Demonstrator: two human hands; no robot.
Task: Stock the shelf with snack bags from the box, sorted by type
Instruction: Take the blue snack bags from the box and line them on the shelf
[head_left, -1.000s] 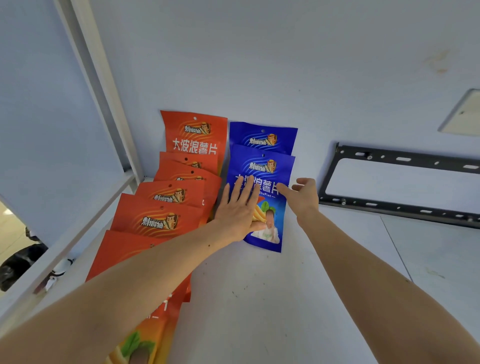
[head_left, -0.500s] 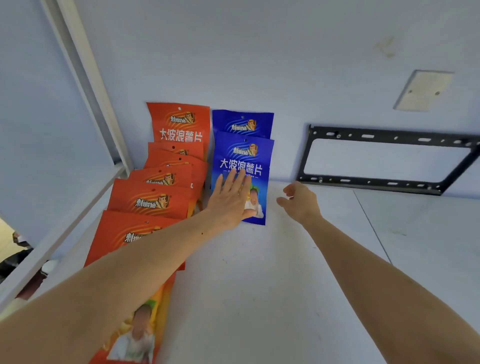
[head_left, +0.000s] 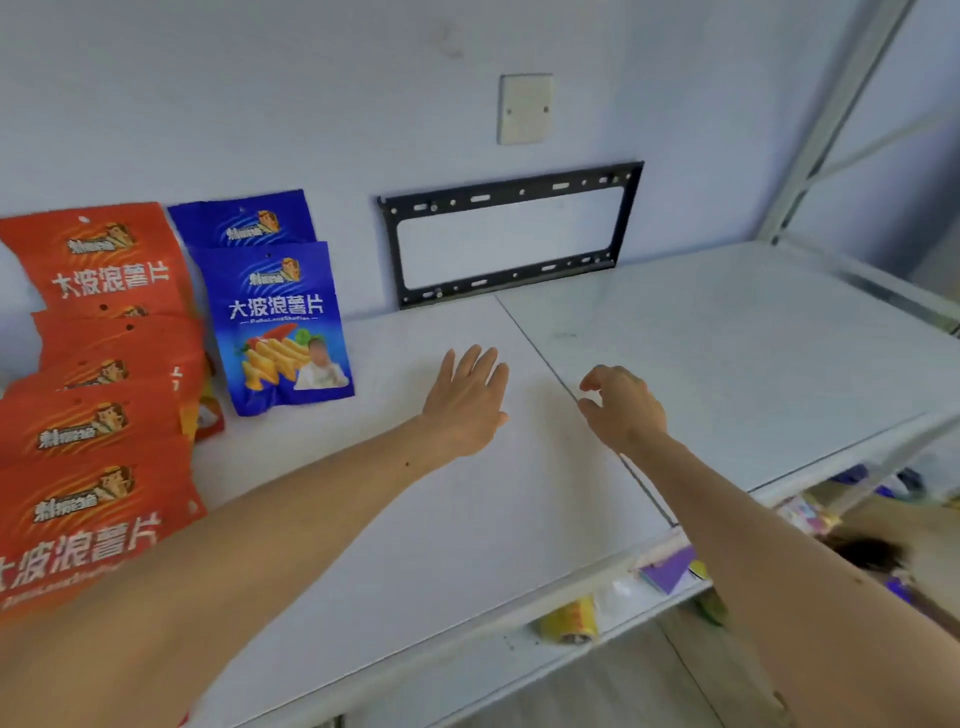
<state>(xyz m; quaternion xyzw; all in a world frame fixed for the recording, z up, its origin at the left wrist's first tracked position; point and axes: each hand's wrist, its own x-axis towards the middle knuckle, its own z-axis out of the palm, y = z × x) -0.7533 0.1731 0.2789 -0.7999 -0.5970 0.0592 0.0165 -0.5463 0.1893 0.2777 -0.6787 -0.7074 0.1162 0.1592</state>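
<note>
Two blue snack bags lean at the back of the white shelf (head_left: 727, 338); the front blue bag (head_left: 280, 332) overlaps the rear blue bag (head_left: 241, 218). To their left, several orange snack bags (head_left: 93, 415) lie in an overlapping row toward the front edge. My left hand (head_left: 467, 400) is above the shelf board to the right of the blue bags, fingers straight, holding nothing. My right hand (head_left: 623, 405) hovers further right with loosely curled fingers, also empty. The box is out of view.
A black metal bracket (head_left: 509, 234) is fixed to the wall behind the shelf, with a beige wall plate (head_left: 524, 109) above it. A shelf upright (head_left: 831, 119) rises at right. Below the front edge, a lower shelf holds a yellow packet (head_left: 569, 621) and other items.
My left hand has come off the front blue bag and moved right. My right hand also drew back to the right. The view has swung to the right.
</note>
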